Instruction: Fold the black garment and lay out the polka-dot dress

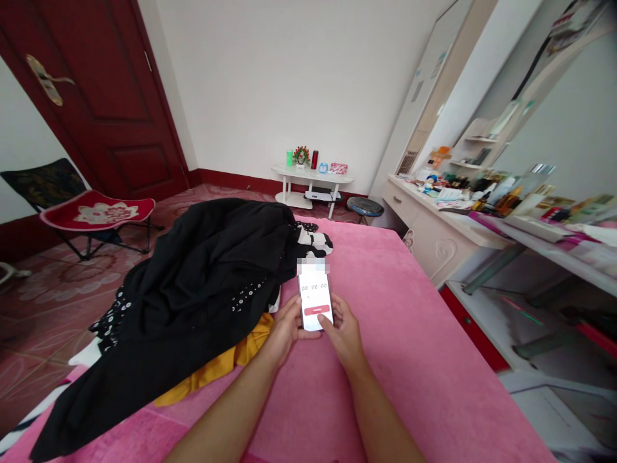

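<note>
Fingers [294, 307] of my left hand [284, 331] curl around the left edge of the phone [315, 297], and my right hand [344, 331] cups the other side, thumb lying across the lower part of the screen beside a red button. Both hands are grasping it, neither one slack. I have the phone low over the pink bedspread [409, 334], near the middle of the bed and just right of the clothes. Its long axis runs away from me, top end pointing toward the far wall and tipping slightly left, screen facing up at me. On the screen I see a row of zeros; the strip above it is blurred and I can't read it.

Now from the biggest thing down: the pink bedspread fills the foreground. On its left lies the black garment [202, 276], heaped and spread wide, with white dotted trim showing at its edges. A yellow cloth [241, 357] pokes out from beneath it, close to my left wrist, and a black-and-white piece [313, 241] sits at the far end of the heap.

On the right, the white dresser [434, 235] carries a crowd of bottles and boxes; I can't tell what they hold. Against the far wall, a small white table [311, 183] bears a green cup, a red flask and a little plant. Left of the bed stands a red folding chair [96, 212] before the dark red door [96, 90].
</note>
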### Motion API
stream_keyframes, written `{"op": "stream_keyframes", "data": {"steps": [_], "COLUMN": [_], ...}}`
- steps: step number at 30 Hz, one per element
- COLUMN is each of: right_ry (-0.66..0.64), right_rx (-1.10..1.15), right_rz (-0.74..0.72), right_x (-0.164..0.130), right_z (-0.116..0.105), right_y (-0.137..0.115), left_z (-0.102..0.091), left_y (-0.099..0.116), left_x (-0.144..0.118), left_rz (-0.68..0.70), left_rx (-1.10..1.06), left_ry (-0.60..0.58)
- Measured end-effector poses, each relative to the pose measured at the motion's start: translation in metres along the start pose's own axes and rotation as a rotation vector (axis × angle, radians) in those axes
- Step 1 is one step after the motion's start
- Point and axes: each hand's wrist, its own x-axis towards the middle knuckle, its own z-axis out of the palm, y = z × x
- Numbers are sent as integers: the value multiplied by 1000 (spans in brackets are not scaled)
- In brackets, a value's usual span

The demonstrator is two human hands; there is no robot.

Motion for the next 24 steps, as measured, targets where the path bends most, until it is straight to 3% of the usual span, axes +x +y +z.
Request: {"op": "stream_keyframes", "data": {"steps": [7,10,14,18,24], "right_ry": [147,215,247,338,536], "right_rx": [-485,-546,-468,-397,-271], "right_rz": [-90,-110,-137,-211,-214], "right_x": [-11,-14,-13,0,34], "right_z": [16,21,19,-1,-59], "right_y": [-13,-15,-12,-10,-26], "left_z": [-2,-2,-2,-5,-5], "left_y": [0,1,2,0,-4], "left_x": [-6,-9,-10,-5,1], "left_rz": [-3,-20,-55,-82,-118], "left_rx": [-21,13,43,23,31], "left_ry": [-151,-203,-252,-223,-155]}}
